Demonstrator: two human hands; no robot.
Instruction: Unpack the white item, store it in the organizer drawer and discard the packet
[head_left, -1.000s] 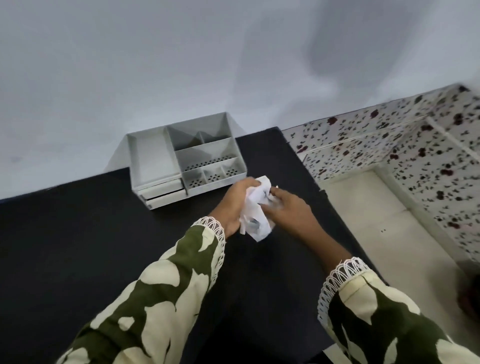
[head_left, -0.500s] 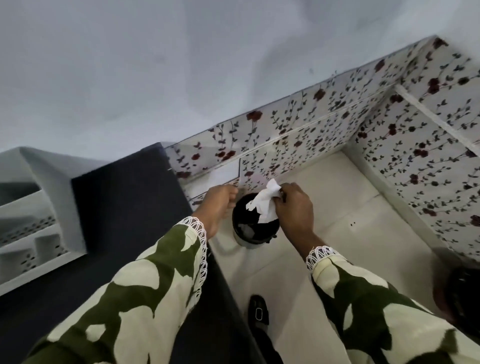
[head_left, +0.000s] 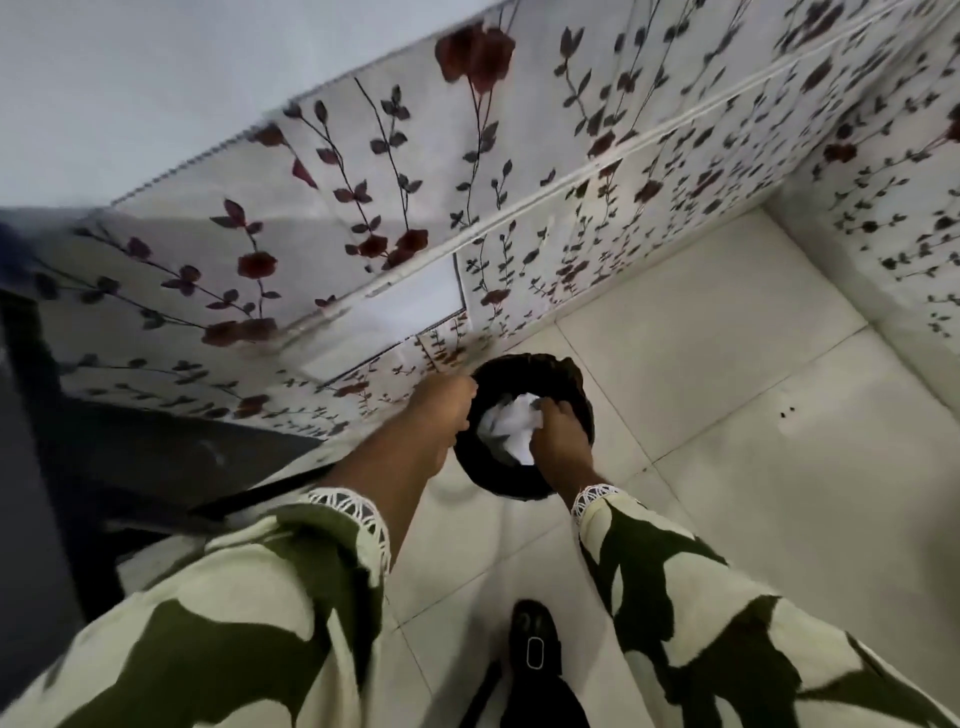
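Note:
A round black bin (head_left: 574, 382) stands on the pale tiled floor below me, against the flowered wall. The crumpled white packet (head_left: 511, 423) sits in the bin's mouth. My right hand (head_left: 558, 434) is down inside the bin with its fingers closed on the packet. My left hand (head_left: 444, 410) rests at the bin's left rim, fingers curled, with nothing seen in it. The organizer and the white item are out of view.
The dark table (head_left: 31, 467) fills the left edge, its side dropping to the floor. Flower-patterned wall panels (head_left: 519, 208) enclose the floor (head_left: 753, 493) at the back and right. A black shoe (head_left: 532, 644) shows at the bottom centre.
My view swung from the table and organizer down to the floor. Both hands carried the packet off the table and lowered it into the black bin.

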